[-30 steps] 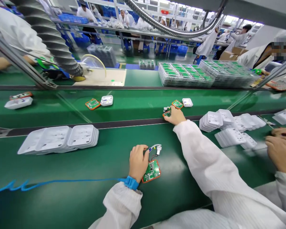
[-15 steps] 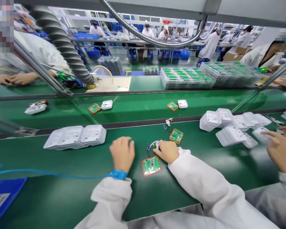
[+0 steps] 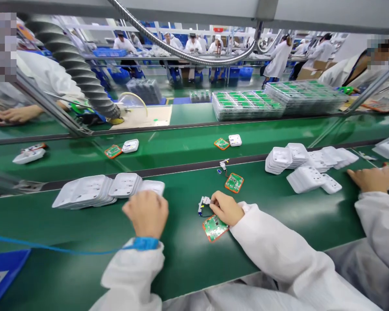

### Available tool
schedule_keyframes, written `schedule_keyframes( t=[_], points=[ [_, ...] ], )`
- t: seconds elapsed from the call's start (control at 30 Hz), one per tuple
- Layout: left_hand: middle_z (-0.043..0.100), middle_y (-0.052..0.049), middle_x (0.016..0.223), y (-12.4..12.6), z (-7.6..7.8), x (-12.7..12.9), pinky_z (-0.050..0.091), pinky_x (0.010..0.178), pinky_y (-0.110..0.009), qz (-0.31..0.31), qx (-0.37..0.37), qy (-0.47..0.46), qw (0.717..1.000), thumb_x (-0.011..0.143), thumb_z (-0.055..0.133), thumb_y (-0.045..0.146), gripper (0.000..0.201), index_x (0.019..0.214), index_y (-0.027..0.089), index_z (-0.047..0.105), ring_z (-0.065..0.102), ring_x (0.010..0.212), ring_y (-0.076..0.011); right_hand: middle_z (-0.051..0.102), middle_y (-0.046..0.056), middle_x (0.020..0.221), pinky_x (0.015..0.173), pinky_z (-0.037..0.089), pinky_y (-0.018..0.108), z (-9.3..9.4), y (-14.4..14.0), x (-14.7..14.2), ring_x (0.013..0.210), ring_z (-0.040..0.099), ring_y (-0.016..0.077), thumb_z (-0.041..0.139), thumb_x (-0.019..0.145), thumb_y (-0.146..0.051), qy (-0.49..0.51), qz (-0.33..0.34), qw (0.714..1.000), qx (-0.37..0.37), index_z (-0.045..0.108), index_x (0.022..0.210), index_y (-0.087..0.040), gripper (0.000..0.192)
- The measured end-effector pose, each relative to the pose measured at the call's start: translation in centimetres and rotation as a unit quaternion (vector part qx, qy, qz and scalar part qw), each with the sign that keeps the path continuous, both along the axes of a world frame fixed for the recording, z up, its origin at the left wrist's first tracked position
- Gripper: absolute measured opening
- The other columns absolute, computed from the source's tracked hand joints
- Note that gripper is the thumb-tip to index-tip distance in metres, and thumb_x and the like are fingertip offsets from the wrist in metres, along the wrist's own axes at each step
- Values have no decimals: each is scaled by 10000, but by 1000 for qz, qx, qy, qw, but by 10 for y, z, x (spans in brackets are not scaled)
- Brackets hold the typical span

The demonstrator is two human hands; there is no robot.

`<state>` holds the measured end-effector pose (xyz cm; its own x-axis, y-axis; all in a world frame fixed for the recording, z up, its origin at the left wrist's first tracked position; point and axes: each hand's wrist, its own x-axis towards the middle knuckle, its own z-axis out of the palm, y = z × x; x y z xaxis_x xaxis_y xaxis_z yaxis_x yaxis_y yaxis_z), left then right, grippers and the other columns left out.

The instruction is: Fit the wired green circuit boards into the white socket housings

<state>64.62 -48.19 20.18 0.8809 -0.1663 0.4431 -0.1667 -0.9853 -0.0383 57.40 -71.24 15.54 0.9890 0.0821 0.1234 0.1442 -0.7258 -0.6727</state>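
My left hand, with a blue strap round its wrist, is closed on a white plastic shell at the right end of the shell row. Its fingertips are hidden behind the knuckles. My right hand pinches a small white plastic connector piece, which has a dark wire. Just below that hand, partly covered by it, lies a green circuit board with an orange edge. A second board with its own wired white part rests farther back.
Stacked white shells stand to the right, near a co-worker's hands. Boards paired with shells sit on the green conveyor belt behind a dark rail. A blue cord runs left from my wrist. Trays of boards are stacked beyond.
My left hand has moved left to the shell row and closed on a shell there. My right hand stays by the connector piece; the board beneath it has shifted and turned slightly.
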Motion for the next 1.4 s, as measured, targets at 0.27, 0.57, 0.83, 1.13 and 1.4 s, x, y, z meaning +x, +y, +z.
schedule_keyframes(
  t=[0.27,0.57,0.83,1.13,1.4],
  points=[
    [564,-73,863,-37,-29,-62,345,729,-375,-161,-109,122,973,876,421,282,145,810,201,521,488,838,-239,566,18,870,745,423,259,3,6,-21,789,538,132,431,882,-193,-28,34,986,161,479,994,-188,122],
    [542,-40,749,-39,-40,-41,409,644,-312,-106,-213,208,949,875,346,248,168,746,215,448,555,718,-201,485,63,1045,828,441,280,11,34,-26,932,524,151,433,890,-157,-50,39,997,45,497,1051,-205,180],
    [568,-90,1147,-44,-48,-71,442,923,-364,-105,-482,288,821,770,398,149,463,1231,188,411,574,1038,-186,499,53,1012,794,427,259,19,27,-21,903,536,148,452,900,-147,-28,31,997,-59,530,1021,-192,151],
    [588,-42,1044,-51,-37,-77,505,801,-315,-135,-598,368,699,753,460,223,364,1117,208,437,593,960,-177,510,44,947,675,388,235,23,23,-20,750,494,127,468,882,-133,-50,82,989,-117,570,930,-182,123],
    [597,-17,858,-54,-32,-74,453,709,-277,-133,-547,302,769,796,515,351,215,932,187,548,571,780,-158,574,40,932,773,403,277,22,17,-13,862,515,155,554,850,-217,-8,49,997,64,540,986,-164,147]
  ],
)
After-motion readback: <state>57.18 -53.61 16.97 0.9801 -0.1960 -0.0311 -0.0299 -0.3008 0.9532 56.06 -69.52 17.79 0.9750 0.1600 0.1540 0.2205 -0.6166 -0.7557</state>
